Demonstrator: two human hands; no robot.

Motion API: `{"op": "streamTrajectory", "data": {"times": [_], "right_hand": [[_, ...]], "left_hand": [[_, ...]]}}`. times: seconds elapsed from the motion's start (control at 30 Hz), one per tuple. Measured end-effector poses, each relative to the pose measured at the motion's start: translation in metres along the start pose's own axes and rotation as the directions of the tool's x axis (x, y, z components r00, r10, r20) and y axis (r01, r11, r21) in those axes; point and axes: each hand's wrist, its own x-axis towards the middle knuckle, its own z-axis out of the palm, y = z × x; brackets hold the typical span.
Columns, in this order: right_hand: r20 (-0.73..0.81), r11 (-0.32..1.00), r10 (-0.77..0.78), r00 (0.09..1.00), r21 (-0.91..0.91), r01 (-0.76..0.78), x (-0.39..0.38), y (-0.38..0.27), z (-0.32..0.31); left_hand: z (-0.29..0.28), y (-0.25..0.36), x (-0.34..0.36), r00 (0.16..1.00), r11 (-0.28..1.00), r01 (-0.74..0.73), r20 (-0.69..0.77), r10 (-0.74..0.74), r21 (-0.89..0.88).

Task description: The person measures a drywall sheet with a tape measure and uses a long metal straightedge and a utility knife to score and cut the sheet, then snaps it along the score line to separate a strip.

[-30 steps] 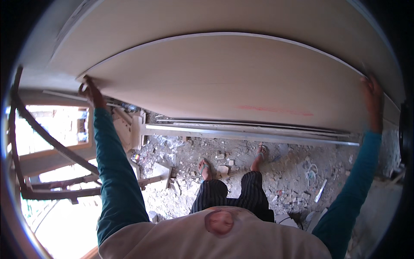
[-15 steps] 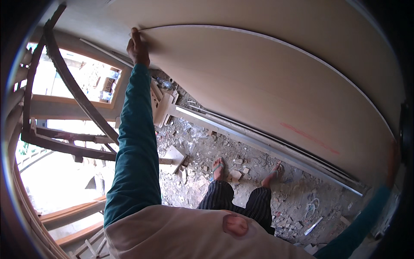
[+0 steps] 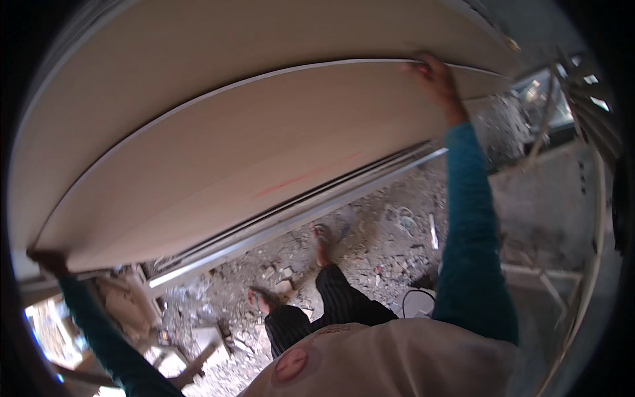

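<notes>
A large tan drywall sheet with a pale cut edge and a faint red mark stands on its long side, leaning against a similar tan sheet behind it. My left hand, dark and partly blurred, is closed on the front sheet's upper left corner. Farther right, my right hand has its fingers bent over the top edge, slightly smeared by motion. The fingertips behind the sheet are hidden.
Metal channels lie along the foot of the sheet. Rubble and broken pieces cover the floor around my feet. A wooden frame and rough pole stand at the right. Wood pieces lie at the lower left.
The view has swung to the right, showing more of that side. My right hand has moved inward along the top edge from the right end; my left hand remains at the left corner.
</notes>
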Motion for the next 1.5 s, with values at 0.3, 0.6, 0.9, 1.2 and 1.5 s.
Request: {"op": "streamTrajectory", "data": {"times": [0.3,0.6,0.9,1.2,1.5], "right_hand": [[-0.092,0.998,0.04,0.995,0.048,-0.035,-0.049,0.002,-0.03],[-0.334,0.975,-0.037,0.942,0.195,0.108,-0.041,0.022,0.005],[-0.19,0.967,-0.216,0.958,0.096,0.237,-0.105,-0.08,0.004],[0.354,0.606,-0.756,0.551,0.696,0.384,-0.21,-0.41,0.085],[0.153,0.47,-0.876,0.457,0.477,0.742,-0.237,-0.651,0.146]], "left_hand": [[0.012,0.031,-0.011,0.999,0.997,0.047,-0.021,-0.048,-0.069],[0.023,0.003,0.017,0.996,0.995,-0.073,0.047,0.07,0.065],[0.013,0.041,-0.016,0.998,0.997,0.004,0.067,-0.009,0.072],[-0.034,0.068,-0.04,0.996,0.997,0.051,0.076,-0.055,0.062],[-0.025,-0.009,0.017,0.869,0.765,-0.494,0.216,0.445,0.414]]}}
